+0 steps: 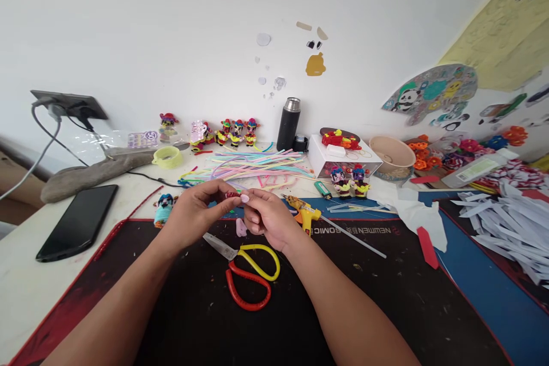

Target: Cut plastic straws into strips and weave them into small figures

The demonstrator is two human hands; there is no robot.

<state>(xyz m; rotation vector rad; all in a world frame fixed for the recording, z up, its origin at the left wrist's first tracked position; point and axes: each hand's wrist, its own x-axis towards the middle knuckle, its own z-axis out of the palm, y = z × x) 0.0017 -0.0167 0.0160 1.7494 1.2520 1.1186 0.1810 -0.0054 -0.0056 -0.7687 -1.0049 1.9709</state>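
Note:
Above the dark mat, my left hand (201, 210) and my right hand (268, 214) meet at their fingertips. Both pinch a small red piece (233, 195), largely covered by the fingers. Scissors (234, 256) with one yellow and one red handle lie on the mat just below the hands. A small pale purple piece (241, 227) rests under my right hand. The yellow glue gun (305, 213), with a clear glue stick, lies to the right of my right hand. Beside my left wrist is a small turquoise figure (163, 209).
Colored pipe cleaners (261, 164) lie behind the hands. A black phone (78, 222) is at left. Behind stand a black thermos (289, 126), a white box (319, 154) and several small figures (237, 133). White paper strips (510, 226) are piled at right.

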